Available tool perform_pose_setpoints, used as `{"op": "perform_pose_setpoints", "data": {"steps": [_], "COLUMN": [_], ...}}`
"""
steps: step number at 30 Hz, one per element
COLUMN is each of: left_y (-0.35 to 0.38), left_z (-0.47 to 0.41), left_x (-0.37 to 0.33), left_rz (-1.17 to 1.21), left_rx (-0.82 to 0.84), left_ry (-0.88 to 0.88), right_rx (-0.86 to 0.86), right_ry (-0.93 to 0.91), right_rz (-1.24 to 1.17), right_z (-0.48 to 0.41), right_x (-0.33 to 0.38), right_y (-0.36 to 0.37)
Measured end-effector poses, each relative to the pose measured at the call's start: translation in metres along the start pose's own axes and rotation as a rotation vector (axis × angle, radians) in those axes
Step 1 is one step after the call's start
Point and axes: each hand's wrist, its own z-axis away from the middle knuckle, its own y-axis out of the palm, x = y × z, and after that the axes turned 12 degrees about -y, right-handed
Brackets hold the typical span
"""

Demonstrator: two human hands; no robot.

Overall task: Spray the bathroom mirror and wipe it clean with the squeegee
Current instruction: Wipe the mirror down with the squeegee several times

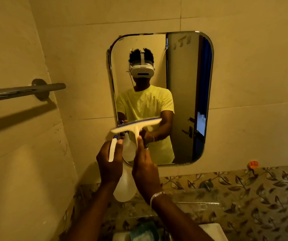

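A rounded rectangular mirror (183, 94) hangs on the tiled wall straight ahead. My left hand (109, 162) grips a clear spray bottle (125, 186) by its white trigger head, which has a blue nozzle, below the mirror's lower left corner. My right hand (145, 168) holds a white squeegee (136, 126) by its handle. The squeegee's blade is tilted, blurred, and raised in front of the mirror's lower left part. I cannot tell whether the blade touches the glass. The mirror reflects a person in a yellow shirt holding both items.
A grey towel bar (23, 92) juts out from the left wall at head height. A band of leaf-patterned tiles (244, 188) runs below the mirror, with an orange hook (252, 164) at the right. A white basin edge (212, 230) shows at the bottom.
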Motion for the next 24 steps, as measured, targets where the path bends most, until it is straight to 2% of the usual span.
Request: {"op": "perform_pose_setpoints", "data": {"steps": [9,11,15,21,24], "left_y": [-0.003,-0.003,0.002,0.028,0.043], "left_z": [0.016,0.021,0.033,0.055,0.066], "left_x": [0.009,0.008,0.004,-0.006,-0.014], "left_rz": [-0.060,-0.061,-0.034,0.036,0.059], "left_rx": [0.012,0.021,0.042,0.106,0.143], "left_ry": [-0.009,-0.007,-0.009,-0.047,-0.046], "right_rx": [0.351,0.381,0.253,0.019,-0.015], "right_ry": [0.203,0.285,0.410,0.346,0.305], "right_rz": [0.072,0.067,-0.070,-0.089,-0.044], "right_z": [0.132,0.150,0.157,0.149,0.135], "right_x": [-0.043,-0.053,-0.059,-0.070,-0.070], "right_y": [0.009,-0.001,-0.033,-0.066,-0.084]}}
